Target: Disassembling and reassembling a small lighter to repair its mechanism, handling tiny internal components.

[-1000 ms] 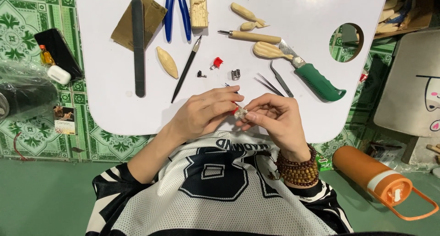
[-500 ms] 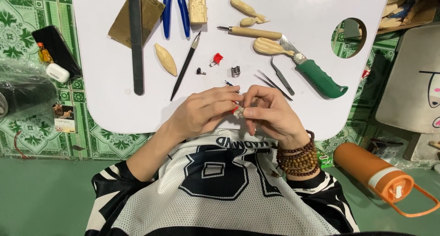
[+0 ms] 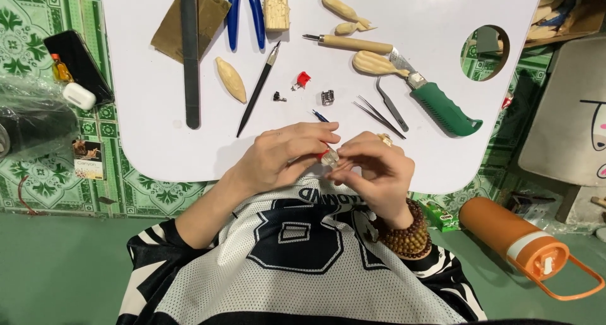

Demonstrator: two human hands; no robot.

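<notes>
Item held: a small clear piece with a red tip (image 3: pixel 328 156), pinched between both my hands just over the near edge of the white table (image 3: pixel 158 135), above my lap. My left hand (image 3: pixel 287 158) closes its fingertips on the red end; my right hand (image 3: pixel 372 170) curls tight round the other side, wooden beads at that wrist. Both grips narrow, nothing else in either hand.

Handling, as I judge it: very light, hard, smooth enough to slip, and small enough to vanish if dropped. Best taken by fingertips on its flat sides, pressure gentle.

Nearest on the table: thin tweezers (image 3: pixel 377 115), a grey pick (image 3: pixel 391 106), a tiny metal clip (image 3: pixel 327 97), a red scrap (image 3: pixel 302 79), a black craft knife (image 3: pixel 257 90).

Further back: green-handled knife (image 3: pixel 442 107), carved wooden pieces (image 3: pixel 231 79), a long black file (image 3: pixel 189 53) over sandpaper, blue pliers (image 3: pixel 245 12) at the far edge.

Open room: bare white along the near-left corner; the right side has a round hole (image 3: pixel 485 52). An orange flask (image 3: pixel 517 236) lies on the floor to my right.
</notes>
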